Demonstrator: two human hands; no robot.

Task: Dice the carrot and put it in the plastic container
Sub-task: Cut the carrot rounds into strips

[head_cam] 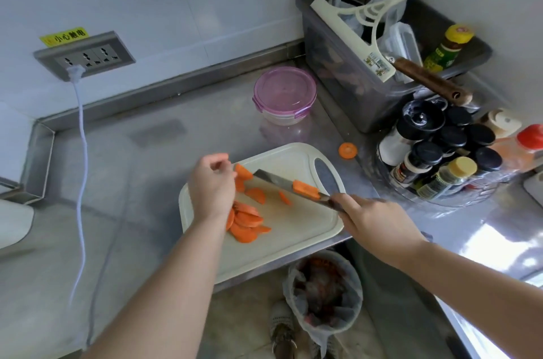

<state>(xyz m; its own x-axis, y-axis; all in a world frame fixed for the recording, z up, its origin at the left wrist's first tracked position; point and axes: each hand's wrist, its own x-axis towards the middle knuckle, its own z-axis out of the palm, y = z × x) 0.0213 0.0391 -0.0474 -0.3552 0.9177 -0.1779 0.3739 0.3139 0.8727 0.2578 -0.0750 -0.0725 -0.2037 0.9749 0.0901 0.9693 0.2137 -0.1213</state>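
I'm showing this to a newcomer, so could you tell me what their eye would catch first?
The orange carrot slices fanned on the pale cutting board at centre stand out first, beside the left hand. The right hand grips the knife, one carrot piece riding on its blade. Behind the board sits the pink-lidded plastic container, lid on.

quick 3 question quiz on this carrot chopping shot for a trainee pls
1. True or false: the plastic container has its lid on.
2. What rides on the blade of the knife held in the right hand? A) a carrot piece B) a spoon C) nothing
3. Fill in: one stray carrot round lies off the cutting board, on the ___.
Key: 1 true; 2 A; 3 the steel counter.
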